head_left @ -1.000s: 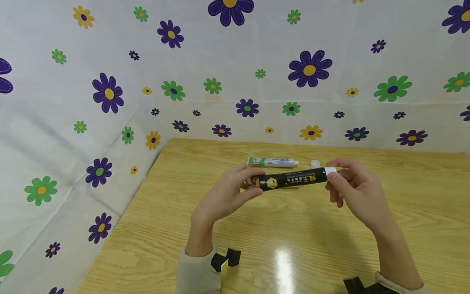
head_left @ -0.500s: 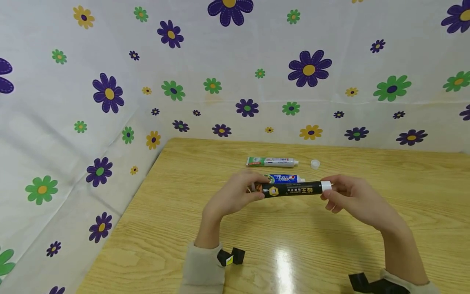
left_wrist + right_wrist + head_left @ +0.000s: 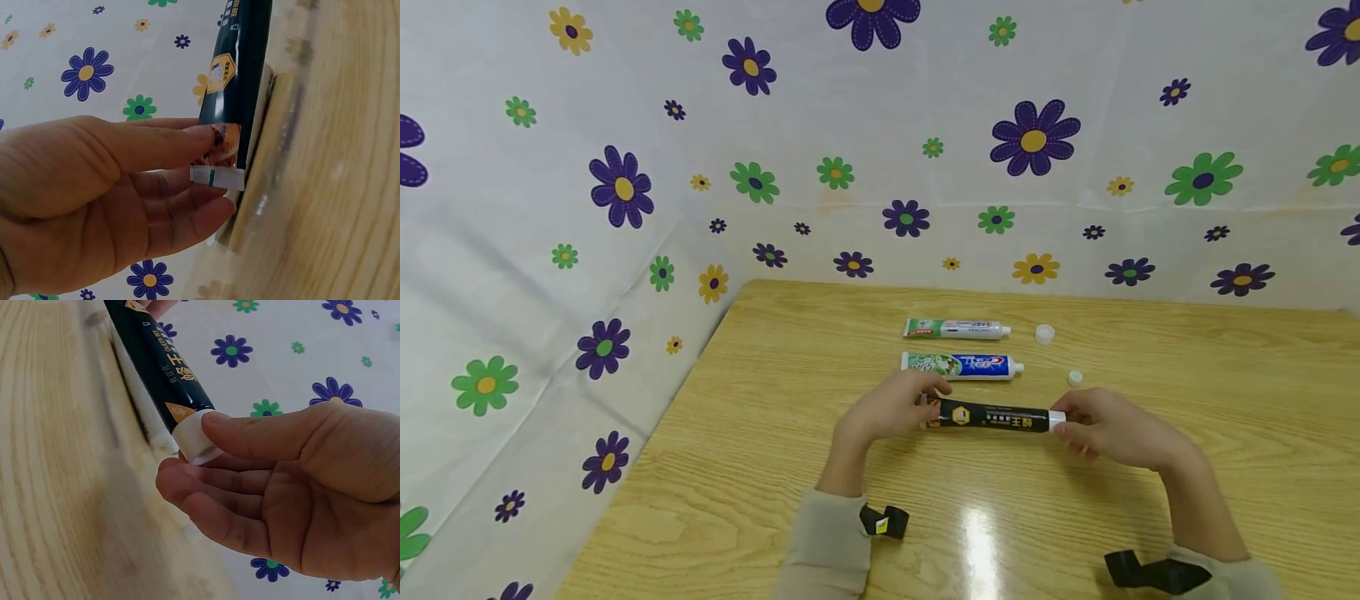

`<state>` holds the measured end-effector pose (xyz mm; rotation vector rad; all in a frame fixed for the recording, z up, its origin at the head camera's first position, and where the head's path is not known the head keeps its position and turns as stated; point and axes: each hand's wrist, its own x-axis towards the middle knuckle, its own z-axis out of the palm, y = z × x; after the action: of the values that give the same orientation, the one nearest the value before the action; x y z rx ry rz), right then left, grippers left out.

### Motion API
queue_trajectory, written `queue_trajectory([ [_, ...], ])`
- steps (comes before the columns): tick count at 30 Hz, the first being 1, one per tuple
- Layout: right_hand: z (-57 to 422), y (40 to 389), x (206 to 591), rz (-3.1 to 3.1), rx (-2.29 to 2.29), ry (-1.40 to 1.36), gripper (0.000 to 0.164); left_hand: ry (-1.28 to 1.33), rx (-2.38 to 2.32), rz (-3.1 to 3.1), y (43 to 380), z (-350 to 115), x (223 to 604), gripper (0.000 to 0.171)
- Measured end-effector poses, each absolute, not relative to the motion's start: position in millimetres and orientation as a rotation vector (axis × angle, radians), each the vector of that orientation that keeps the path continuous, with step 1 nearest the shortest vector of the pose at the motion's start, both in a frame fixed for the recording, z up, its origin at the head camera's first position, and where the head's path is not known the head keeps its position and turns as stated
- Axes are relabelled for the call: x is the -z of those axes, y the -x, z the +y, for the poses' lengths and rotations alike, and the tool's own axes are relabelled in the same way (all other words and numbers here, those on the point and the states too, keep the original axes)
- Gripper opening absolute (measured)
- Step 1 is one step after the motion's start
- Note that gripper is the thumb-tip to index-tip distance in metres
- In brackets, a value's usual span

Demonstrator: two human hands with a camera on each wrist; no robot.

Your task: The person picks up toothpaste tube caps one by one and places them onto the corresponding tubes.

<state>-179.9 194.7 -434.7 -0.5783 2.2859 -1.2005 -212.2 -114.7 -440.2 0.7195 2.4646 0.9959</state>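
A black toothpaste tube (image 3: 1000, 417) with a white cap (image 3: 1057, 420) lies level between both hands, low over the table in the head view. My left hand (image 3: 887, 408) pinches its flat crimped end, thumb on the orange-brown print, as the left wrist view shows (image 3: 112, 181). At the other end my right hand (image 3: 1120, 429) pinches the white cap between thumb and fingers; the right wrist view shows the thumb (image 3: 262, 434) on the cap's side. Just behind it lies a blue-and-green toothpaste tube (image 3: 977, 367), uncapped, and beyond that a green-and-white toothpaste tube (image 3: 955, 329), also uncapped.
A larger loose white cap (image 3: 1044, 334) sits right of the far tube, a smaller white cap (image 3: 1075, 377) right of the middle one. The wooden table (image 3: 760, 467) meets a flower-printed cloth (image 3: 880, 150) at the back and left.
Both hands have brought the black tube down and toward the person, from over the middle tube to in front of it. The middle tube and smaller cap are now uncovered.
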Motion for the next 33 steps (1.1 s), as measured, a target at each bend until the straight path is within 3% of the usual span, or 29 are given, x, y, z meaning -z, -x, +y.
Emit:
queue_trajectory([
  [15,192.1,182.8,448.5,2.409,1.005,0.598,0.02,-0.665,-0.731,2.558,211.2,-105.6,448.2,0.034],
  [33,193.4,187.0,452.0,2.439,1.013,0.525,0.027,-0.605,-0.676,2.577,210.8,-101.0,444.2,0.032],
])
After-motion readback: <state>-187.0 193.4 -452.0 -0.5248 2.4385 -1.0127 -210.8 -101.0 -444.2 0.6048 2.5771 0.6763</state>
